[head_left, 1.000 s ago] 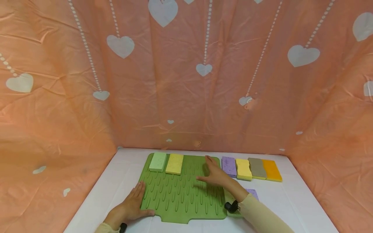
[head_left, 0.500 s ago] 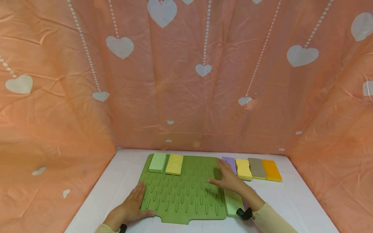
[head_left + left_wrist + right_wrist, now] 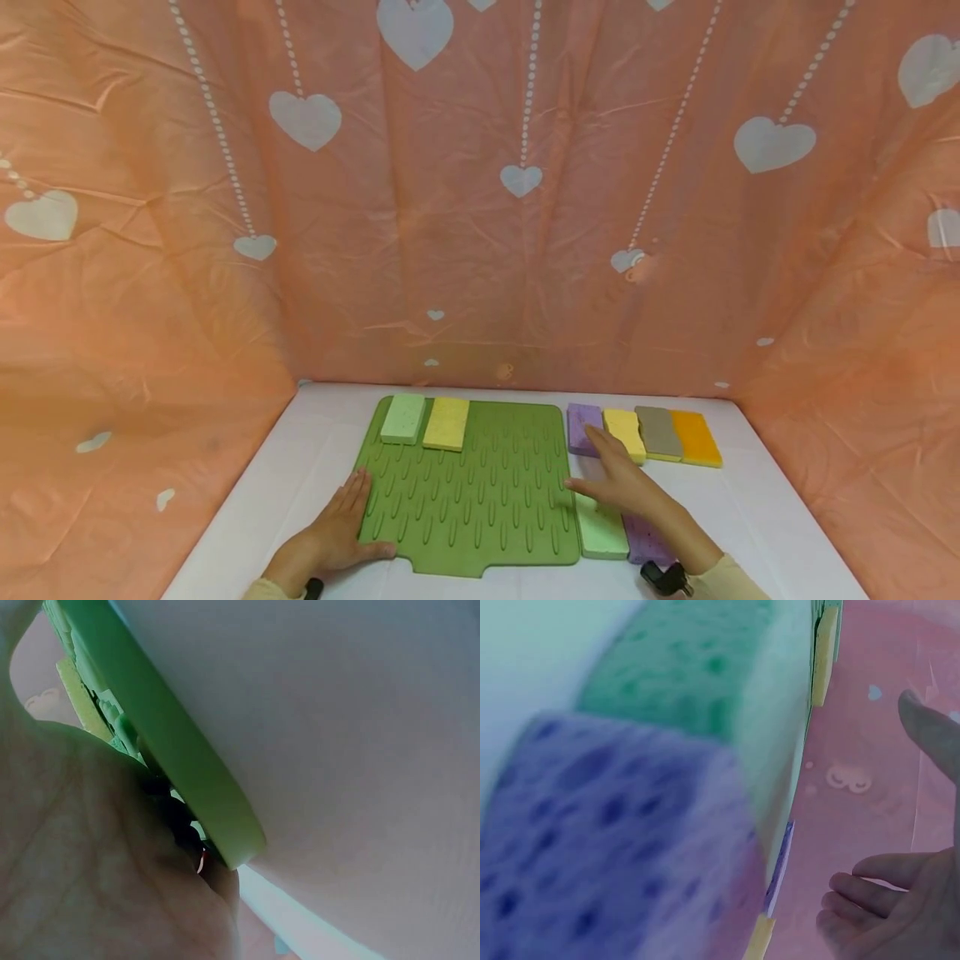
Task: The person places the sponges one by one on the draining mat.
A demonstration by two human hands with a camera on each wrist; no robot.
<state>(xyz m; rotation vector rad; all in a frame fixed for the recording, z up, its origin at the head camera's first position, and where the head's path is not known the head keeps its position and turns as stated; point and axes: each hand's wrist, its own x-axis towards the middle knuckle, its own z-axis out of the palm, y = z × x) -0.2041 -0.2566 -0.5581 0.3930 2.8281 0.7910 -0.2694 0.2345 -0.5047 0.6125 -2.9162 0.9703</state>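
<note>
A green ridged mat (image 3: 472,500) lies on the white table, with a light green sponge (image 3: 403,418) and a yellow sponge (image 3: 447,423) on its far left part. My left hand (image 3: 330,529) rests flat at the mat's left near corner, fingers straight; the left wrist view shows the palm (image 3: 97,855) against the mat's edge (image 3: 187,765). My right hand (image 3: 626,479), holding nothing, hovers right of the mat with fingers spread, above a second light green sponge (image 3: 602,533) and near a purple sponge (image 3: 583,427). The right wrist view shows this hand (image 3: 900,900) beyond a near purple sponge (image 3: 607,840).
Right of the far purple sponge stand a wavy yellow sponge (image 3: 624,433), a grey one (image 3: 660,432) and an orange one (image 3: 696,437) in a row. Another purple sponge (image 3: 647,542) lies nearer. An orange curtain with hearts (image 3: 480,275) surrounds the table (image 3: 772,517).
My right hand has moved rightward from above the mat to above the sponges at its right, uncovering the near light green and purple sponges. My left hand has stayed in place.
</note>
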